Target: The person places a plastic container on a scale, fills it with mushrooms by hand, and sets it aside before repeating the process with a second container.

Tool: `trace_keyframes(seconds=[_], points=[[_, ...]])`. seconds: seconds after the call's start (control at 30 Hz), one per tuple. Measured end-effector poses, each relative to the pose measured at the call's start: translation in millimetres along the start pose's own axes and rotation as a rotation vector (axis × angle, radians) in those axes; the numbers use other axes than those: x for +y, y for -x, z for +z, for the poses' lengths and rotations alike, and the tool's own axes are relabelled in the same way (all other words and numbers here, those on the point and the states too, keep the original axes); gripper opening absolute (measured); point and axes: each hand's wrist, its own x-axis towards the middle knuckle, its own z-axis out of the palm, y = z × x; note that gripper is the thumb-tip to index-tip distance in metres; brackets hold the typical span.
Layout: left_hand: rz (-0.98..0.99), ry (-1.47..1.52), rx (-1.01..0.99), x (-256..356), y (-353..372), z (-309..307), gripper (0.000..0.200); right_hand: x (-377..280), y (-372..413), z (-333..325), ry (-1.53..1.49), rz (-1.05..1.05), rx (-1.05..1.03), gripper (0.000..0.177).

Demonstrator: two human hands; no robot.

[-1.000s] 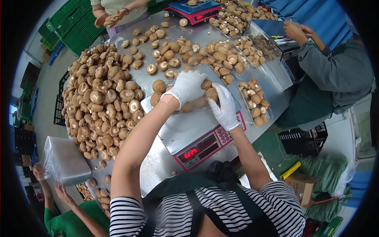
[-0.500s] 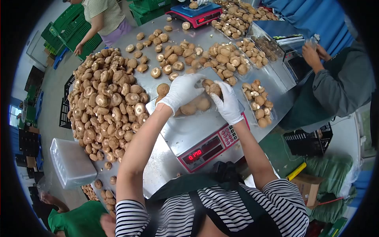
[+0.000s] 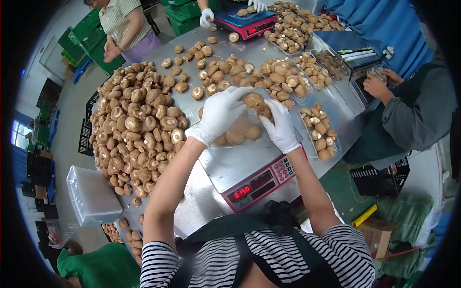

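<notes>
My left hand point(image 3: 222, 114), in a white glove, pinches a brown mushroom point(image 3: 253, 100) above the scale. Close beside it, my gloved right hand point(image 3: 282, 128) has its thumb and fingers closed on another mushroom point(image 3: 264, 113). Below both hands, several mushrooms point(image 3: 236, 135) lie in a clear plastic tray on the metal plate of the scale point(image 3: 225, 168). Its red display point(image 3: 241, 192) reads 0.150. Part of the tray is hidden by my left hand.
A large mushroom heap point(image 3: 139, 125) covers the table's left side, near stacked clear trays point(image 3: 93, 197). Filled mushroom trays point(image 3: 319, 132) stand to the right. A co-worker's gloved hands are at another scale point(image 3: 249, 29). Other people stand left and right.
The display has gone from 0.170 to 0.150. My left hand now has a mushroom at its fingertips. Across the table, a co-worker's gloved hands have come further into view.
</notes>
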Motion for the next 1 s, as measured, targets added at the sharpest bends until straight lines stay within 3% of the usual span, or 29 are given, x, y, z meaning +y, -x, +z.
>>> trace_keyframes(seconds=[0.07,0.17,0.27,0.3,0.4,0.47,0.6,0.67,0.73,0.8,0.83,1.0], points=[[-0.021,0.018,0.052,0,11,-5,0.044,2,0,12,0.175,-0.016,-0.086,0.053],[-0.053,0.094,0.072,-2,26,-14,0.047,1,-1,15,0.208,-0.027,-0.1,0.054],[-0.054,0.062,0.108,-2,43,-23,0.047,-14,-2,0,0.015,0.021,-0.042,0.055],[-0.053,0.04,0.121,-2,48,-25,0.047,-23,-5,-9,-0.024,-0.079,0.008,0.057],[0.008,-0.015,0.148,8,55,-30,0.046,-74,-16,-35,-0.553,-0.069,-0.11,0.053],[-0.016,0.065,0.107,21,57,-37,0.044,-81,-25,-34,-0.451,-0.181,-0.108,0.048],[-0.047,0.306,0.139,27,70,-47,0.045,-99,-22,-32,-0.758,-0.025,-0.127,0.042],[-0.255,0.682,0.029,33,83,-56,0.046,-106,-17,-29,-0.814,-0.035,-0.126,0.041],[-0.314,0.86,0.059,26,94,-54,0.051,-114,-13,-24,-0.778,-0.09,-0.128,0.041],[-0.281,0.833,0.066,28,108,-49,0.055,-127,-5,-21,-0.648,-0.184,-0.131,0.041],[-0.407,0.959,0.037,36,115,-55,0.055,-135,-4,-23,-0.518,-0.264,-0.114,0.038],[-0.553,0.967,0.163,34,181,-62,0.055,-154,17,-7,-0.596,-0.348,-0.346,0.039]])
